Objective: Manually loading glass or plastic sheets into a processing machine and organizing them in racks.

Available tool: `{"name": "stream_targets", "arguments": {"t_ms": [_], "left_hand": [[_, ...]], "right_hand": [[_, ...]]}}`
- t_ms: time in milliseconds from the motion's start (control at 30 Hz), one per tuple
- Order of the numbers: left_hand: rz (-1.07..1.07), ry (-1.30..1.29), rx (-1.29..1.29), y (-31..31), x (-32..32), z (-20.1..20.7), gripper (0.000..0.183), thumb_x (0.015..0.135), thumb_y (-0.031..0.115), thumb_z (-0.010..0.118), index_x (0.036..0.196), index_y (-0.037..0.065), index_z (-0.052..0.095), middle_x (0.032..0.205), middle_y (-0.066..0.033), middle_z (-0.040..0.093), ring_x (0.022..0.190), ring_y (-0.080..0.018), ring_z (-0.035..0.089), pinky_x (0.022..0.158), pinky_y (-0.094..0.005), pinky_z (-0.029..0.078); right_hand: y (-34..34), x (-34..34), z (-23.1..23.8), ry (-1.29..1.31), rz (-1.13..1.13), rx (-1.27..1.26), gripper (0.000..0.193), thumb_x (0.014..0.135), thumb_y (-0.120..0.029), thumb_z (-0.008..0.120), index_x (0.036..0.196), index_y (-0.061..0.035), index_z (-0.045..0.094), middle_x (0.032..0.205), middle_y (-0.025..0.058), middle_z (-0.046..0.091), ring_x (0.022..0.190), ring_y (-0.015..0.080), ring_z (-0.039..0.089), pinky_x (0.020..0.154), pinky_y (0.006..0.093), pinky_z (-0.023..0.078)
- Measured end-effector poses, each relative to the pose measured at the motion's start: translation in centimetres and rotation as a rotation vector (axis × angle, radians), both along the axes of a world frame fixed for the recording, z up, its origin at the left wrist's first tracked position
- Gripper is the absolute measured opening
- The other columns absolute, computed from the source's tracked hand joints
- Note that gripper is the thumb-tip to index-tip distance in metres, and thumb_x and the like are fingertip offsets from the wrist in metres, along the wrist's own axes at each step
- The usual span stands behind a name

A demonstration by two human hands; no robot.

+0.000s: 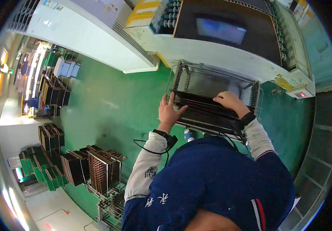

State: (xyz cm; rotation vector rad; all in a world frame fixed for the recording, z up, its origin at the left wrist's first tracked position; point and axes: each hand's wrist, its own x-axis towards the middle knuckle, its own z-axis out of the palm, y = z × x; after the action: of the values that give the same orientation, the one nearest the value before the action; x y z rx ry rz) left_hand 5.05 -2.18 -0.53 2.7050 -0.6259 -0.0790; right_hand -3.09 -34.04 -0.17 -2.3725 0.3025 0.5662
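Standing on the green floor [108,107] just before a large pale machine [220,57], a slotted metal rack [212,100] filled with dark boards is handled. The left hand [168,111] is laid against its left edge with fingers spread wide; the right hand [230,101] is curled over the top boards. More racks [102,169] are seen well apart at the left.

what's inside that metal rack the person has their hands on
The metal rack holds dark flat boards stacked in its slots, under the left hand and right hand. Lower slots are hidden by the boards above.
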Motion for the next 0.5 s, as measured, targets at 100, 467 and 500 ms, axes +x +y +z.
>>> {"name": "stream_targets", "arguments": {"t_ms": [100,467,500], "left_hand": [[-0.01,-0.001,0.001,-0.1,0.0,0.2,0.098,0.077,0.069,0.072,0.153,0.014,0.04,0.146,-0.0276,0.044,0.13,-0.0439,0.048,0.106,-0.0485,0.043],[-0.016,0.051,-0.158,0.7,0.0,2.1,0.094,0.076,0.06,0.077,0.152,0.017,0.042,0.143,-0.0251,0.046,0.127,-0.043,0.049,0.104,-0.0497,0.044],[-0.012,0.044,-0.181,0.8,0.0,1.8,0.094,0.075,0.058,0.078,0.151,0.016,0.043,0.143,-0.0249,0.046,0.127,-0.0433,0.049,0.104,-0.0498,0.044]], "right_hand": [[0.6,-0.3,0.3,-0.021,0.02,-0.048,0.045,0.092,-0.05,0.063,0.097,-0.0069,0.076,0.09,0.0188,0.072,0.087,0.0383,0.068,0.077,0.047,0.051],[0.6,0.0,-4.8,-0.112,0.178,-0.203,0.046,0.096,-0.045,0.053,0.097,-0.0038,0.073,0.103,0.0224,0.07,0.101,0.0427,0.065,0.086,0.0526,0.049],[0.6,-0.1,-4.5,-0.121,0.194,-0.227,0.045,0.097,-0.044,0.052,0.099,-0.0037,0.072,0.104,0.0228,0.07,0.101,0.0435,0.064,0.085,0.0531,0.049]]}}
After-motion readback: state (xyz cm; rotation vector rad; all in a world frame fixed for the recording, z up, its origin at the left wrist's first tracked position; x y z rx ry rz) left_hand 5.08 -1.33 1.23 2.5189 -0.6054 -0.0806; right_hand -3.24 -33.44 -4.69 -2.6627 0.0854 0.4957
